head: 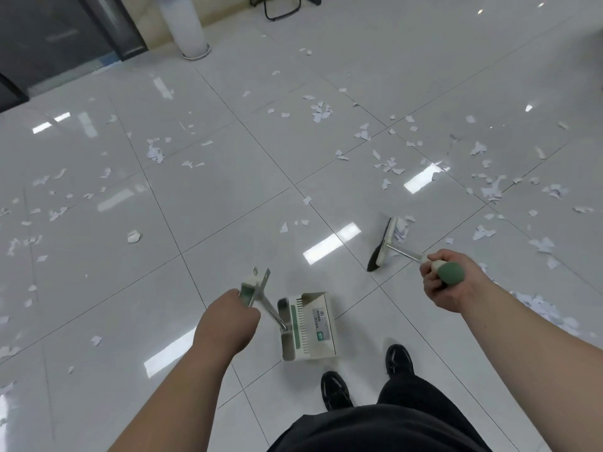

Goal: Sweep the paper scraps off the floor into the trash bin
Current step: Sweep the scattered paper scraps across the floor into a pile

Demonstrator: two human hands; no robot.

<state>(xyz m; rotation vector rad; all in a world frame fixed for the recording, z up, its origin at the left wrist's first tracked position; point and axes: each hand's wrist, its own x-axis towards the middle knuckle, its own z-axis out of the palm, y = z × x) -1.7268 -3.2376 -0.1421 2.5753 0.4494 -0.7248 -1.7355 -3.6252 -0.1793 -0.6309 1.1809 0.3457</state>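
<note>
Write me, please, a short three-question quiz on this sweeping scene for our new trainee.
1. Fill in the blank: the left hand holds the handle of the ____.
2. Multiple choice: the right hand grips A) a mop, B) the broom by its green handle end, C) nothing.
3. True or false: the paper scraps all lie in one heap.

Key: 1 dustpan; 2 B; 3 false, they are scattered widely across the floor.
</note>
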